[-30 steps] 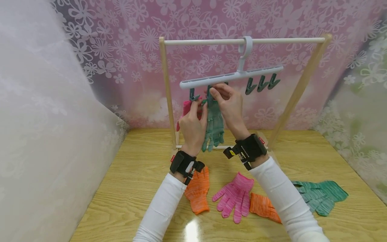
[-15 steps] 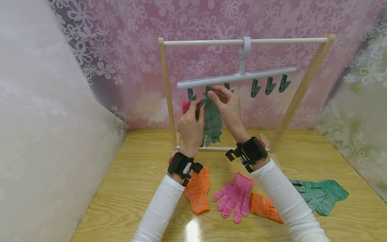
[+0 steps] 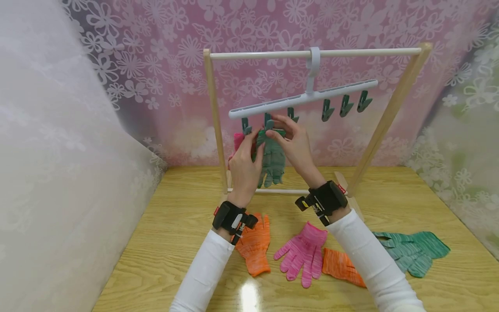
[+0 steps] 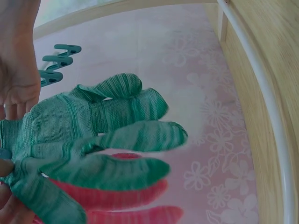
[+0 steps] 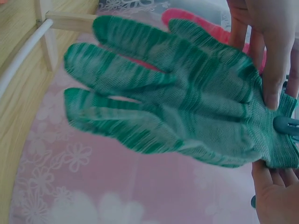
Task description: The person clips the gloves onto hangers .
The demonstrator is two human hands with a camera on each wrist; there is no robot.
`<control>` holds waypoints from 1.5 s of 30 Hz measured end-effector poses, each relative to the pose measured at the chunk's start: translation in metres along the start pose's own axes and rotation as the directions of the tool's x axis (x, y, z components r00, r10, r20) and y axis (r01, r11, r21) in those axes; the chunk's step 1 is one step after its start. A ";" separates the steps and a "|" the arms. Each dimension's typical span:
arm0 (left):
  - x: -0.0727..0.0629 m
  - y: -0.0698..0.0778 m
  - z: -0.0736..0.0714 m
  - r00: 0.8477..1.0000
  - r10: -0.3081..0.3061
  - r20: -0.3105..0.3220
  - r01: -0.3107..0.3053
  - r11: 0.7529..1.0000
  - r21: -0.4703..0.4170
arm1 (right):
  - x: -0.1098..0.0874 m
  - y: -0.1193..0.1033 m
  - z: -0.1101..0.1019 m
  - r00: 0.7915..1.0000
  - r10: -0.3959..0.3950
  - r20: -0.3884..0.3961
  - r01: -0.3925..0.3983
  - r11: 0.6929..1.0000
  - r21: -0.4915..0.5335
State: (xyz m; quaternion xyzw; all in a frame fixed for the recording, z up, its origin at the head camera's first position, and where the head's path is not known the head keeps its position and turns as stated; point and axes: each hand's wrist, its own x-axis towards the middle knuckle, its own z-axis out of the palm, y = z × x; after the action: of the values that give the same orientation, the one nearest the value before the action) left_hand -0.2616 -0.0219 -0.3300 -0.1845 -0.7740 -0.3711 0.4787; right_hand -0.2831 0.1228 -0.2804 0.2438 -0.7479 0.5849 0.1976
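Under the clip hanger (image 3: 302,99), at its left end, a pink glove (image 3: 236,141) hung from the first clip. Left hand (image 3: 243,167) pinched the cuff of the green glove (image 3: 270,158) beside it. Right hand (image 3: 294,143) pinched the same cuff at the second clip (image 3: 268,122); glove fingers pointed down. Orange, pink and green gloves lay on the table (image 3: 163,234).

The wooden table (image 3: 187,242) bears a rack (image 3: 212,121) and loose gloves (image 3: 302,253).
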 end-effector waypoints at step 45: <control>-0.036 -0.050 -0.020 0.996 -0.039 0.083 0.044 0.998 -0.054 | -0.024 0.056 -0.031 0.973 0.209 0.100 -0.201 0.976 -0.086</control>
State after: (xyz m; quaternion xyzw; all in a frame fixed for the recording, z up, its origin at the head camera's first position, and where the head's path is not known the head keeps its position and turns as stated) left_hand -0.2643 -0.0671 -0.3764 -0.1966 -0.7861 -0.3945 0.4333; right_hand -0.2964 0.1675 -0.3304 0.1892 -0.8002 0.5596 0.1042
